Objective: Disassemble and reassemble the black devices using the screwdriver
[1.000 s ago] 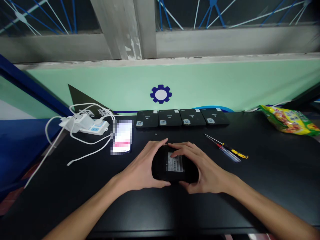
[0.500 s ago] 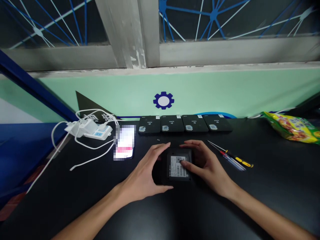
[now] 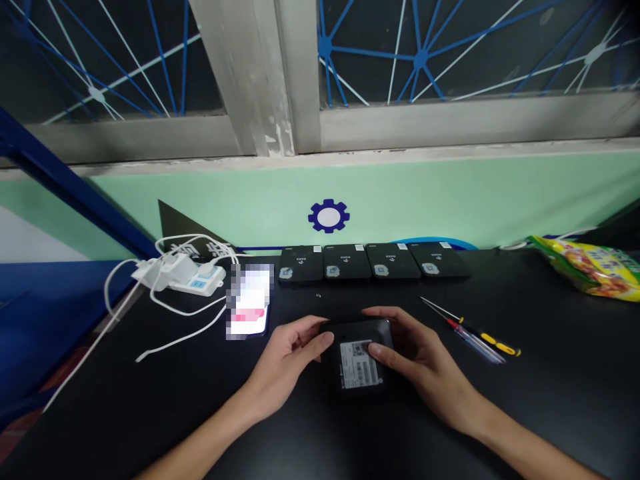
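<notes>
A flat black square electronic box (image 3: 327, 373) with rounded corners is between my two hands. Its upward side carries a white label (image 3: 354, 377) printed with a QR code and barcodes. My left hand (image 3: 287, 360) is closed on the upper left edge, thumb on the rim and fingers partly hidden behind it. My right hand (image 3: 417, 363) grips the right edge, with its thumb pressed on the label. Two screwdrivers lie to the right of that hand, one with a yellow and black handle (image 3: 493, 340), the other with a clear handle (image 3: 477, 343).
Several flat black boxes (image 3: 347, 262) stand in a row along the wall. A lit phone (image 3: 253, 300) lies left of them, near a white power strip (image 3: 200, 280) with tangled cables. Tiny metal pieces (image 3: 319, 295) lie behind my hands. A snack bag (image 3: 593, 267) is far right.
My left hand, spread wide beside the box before, has closed on its left edge. The box appears lower in view and larger. The whole scene has shifted down slightly with the camera.
</notes>
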